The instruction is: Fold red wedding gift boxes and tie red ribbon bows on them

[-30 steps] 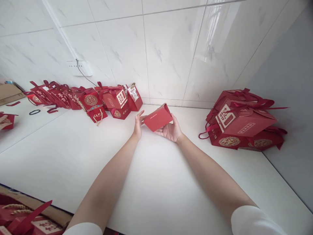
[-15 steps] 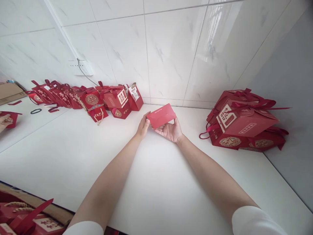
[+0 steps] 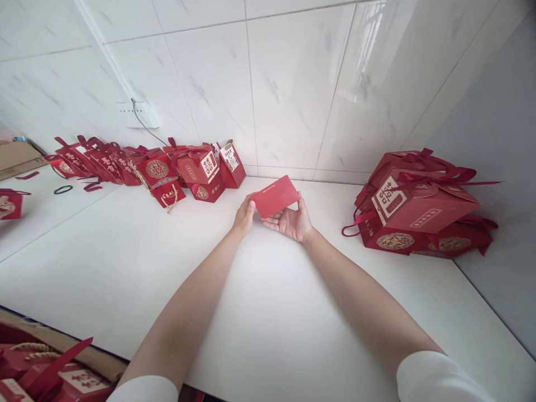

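A flat red envelope (image 3: pixel 275 196) with small pale lettering near its far edge is held above the white table, slightly tilted. My left hand (image 3: pixel 244 216) pinches its left end, thumb on the near face. Under its right part lies my right hand (image 3: pixel 295 221), palm up, with fingers spread beneath the envelope and the thumb against its right corner. Parts of the fingers are hidden behind the paper.
Red gift boxes (image 3: pixel 201 173) stand in a row along the tiled wall. More ribboned boxes (image 3: pixel 431 201) are stacked at right. A carton with red boxes (image 3: pixel 79 382) is at lower left. A black ring (image 3: pixel 63 190) and ribbon scraps lie at left.
My right thumb now meets the envelope's right corner, where a gap showed before. The envelope has shifted very slightly. At the far left, another person's hand on a red box has slipped from view.
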`<state>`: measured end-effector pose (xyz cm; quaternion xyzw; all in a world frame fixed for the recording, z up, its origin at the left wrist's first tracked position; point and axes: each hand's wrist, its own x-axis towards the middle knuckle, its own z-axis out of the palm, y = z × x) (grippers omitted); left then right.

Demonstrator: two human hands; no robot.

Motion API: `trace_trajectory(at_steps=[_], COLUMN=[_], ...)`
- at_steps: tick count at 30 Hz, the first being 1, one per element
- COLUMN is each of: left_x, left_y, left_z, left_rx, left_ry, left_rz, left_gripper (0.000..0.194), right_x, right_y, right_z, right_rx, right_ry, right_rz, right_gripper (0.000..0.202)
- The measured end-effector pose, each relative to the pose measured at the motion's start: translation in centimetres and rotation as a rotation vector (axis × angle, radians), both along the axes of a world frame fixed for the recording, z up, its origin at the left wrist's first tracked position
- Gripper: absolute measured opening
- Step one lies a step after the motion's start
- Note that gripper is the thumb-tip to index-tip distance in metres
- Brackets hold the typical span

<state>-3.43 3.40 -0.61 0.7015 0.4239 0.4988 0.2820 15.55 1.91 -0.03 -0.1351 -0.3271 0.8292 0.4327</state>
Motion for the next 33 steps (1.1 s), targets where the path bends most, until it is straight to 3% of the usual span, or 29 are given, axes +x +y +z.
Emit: trace_trajectory(at_steps=[17, 19, 22, 24, 26, 29, 33], left_x=[0.2, 0.3, 0.5, 0.8, 1.1, 1.6, 1.9], left_y=[-0.2, -0.3, -0.6, -1.0, -1.3, -1.8, -2.0], left_z=[0.1, 0.1, 0.4, 0.6, 0.9, 1.2, 1.3], left_rx=[0.062, 0.098, 0.208, 0.318, 0.433, 0.507, 0.524], left_ry=[-0.011, 0.004, 0.053, 0.122, 0.216, 0.31, 0.3], left_rz=[-0.021, 0.012, 0.116, 0.154, 0.167, 0.214, 0.266], left_gripper=[0.058, 0.056, 0.053, 0.06, 0.075, 0.096, 0.092], right_x=[0.2, 0.0, -0.3, -0.6, -0.8, -0.9, -1.1], right_y=[0.3, 0.3, 0.3, 0.2, 0.0, -0.2, 0.0], right_z=[-0.2, -0.3, -0.3, -0.4, -0.4, -0.5, -0.5], right_rx=[0.01, 0.019, 0.056, 0.114, 0.171, 0.2, 0.17], right_ry=[-0.048, -0.061, -0.109, -0.16, -0.204, -0.234, -0.235], right_rz=[0.01, -0.022, -0.191, -0.328, -0.402, -0.396, -0.381], right_gripper=[0.091, 0.089, 0.074, 0.065, 0.069, 0.083, 0.098])
